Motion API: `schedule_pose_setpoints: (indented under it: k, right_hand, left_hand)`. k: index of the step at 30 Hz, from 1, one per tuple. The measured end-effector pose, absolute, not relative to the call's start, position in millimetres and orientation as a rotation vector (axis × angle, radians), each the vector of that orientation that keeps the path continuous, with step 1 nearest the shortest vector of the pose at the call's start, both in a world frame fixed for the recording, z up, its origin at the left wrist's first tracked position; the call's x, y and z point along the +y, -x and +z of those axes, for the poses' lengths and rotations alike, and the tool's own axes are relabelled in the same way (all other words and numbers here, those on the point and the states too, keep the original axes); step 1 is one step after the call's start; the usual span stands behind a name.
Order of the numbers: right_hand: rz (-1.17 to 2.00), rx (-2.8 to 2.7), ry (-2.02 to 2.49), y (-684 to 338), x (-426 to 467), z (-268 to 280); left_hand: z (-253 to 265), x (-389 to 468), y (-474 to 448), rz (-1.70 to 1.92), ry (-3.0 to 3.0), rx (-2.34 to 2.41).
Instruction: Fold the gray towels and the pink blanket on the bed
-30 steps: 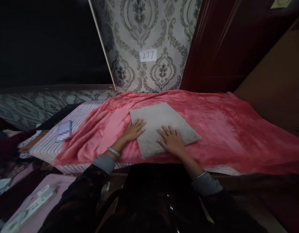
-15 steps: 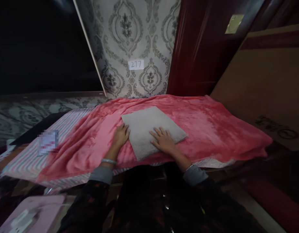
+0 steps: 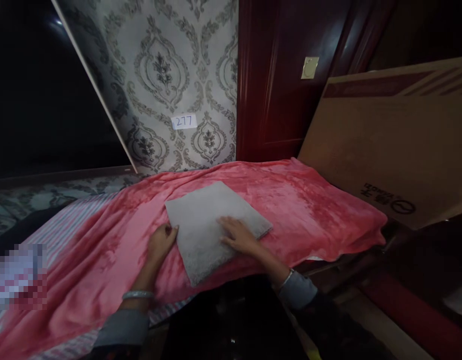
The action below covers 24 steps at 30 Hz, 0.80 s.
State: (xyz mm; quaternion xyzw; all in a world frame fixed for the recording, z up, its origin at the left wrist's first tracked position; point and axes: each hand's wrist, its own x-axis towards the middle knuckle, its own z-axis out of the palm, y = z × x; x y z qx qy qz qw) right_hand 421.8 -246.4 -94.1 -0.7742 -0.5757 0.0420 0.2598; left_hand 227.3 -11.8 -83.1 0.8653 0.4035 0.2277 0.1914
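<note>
A flat, roughly square piece of grey plush fabric lies at an angle on the pink blanket. My right hand rests on top of its right half, palm down, fingers stretched out. At the left edge of the grey square is my left hand, its fingers loosely bent and its thumb tip beside the edge; no cloth shows gripped in it. The wrist of each arm carries a bracelet, below a rolled grey cuff.
Beneath the blanket a striped sheet shows at the left. A large cardboard box leans at the right, by a dark red door. A dark screen is at the left. A paper marked 277 is on the patterned wall.
The view has shifted right and closer. My left hand has lifted slightly off the grey fabric's edge, its fingers more bent; my right hand stays flat on the fabric.
</note>
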Motion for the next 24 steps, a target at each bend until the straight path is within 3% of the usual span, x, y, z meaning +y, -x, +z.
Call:
schedule_pose_setpoints:
  k: [4, 8, 17, 24]
  right_hand:
    - [0.053, -1.109, 1.945, -491.6, -254.7, -98.4]
    - [0.382, -0.643, 1.854, -545.1, -261.7, -107.2]
    - [1.133, -0.535, 1.408, -567.0, -244.2, -97.5]
    - [1.366, -0.498, 1.327, -567.6, -222.4, -84.9]
  left_hand:
    - [-76.4, -3.4, -234.3, 0.609, -2.319, 1.169]
    - [-74.1, 11.3, -242.9, 0.539, -2.132, 1.157]
    - [-66.5, 11.1, -242.2, 0.39, -1.261, 0.939]
    - [-66.0, 7.7, -257.4, 0.408, -1.104, 0.871]
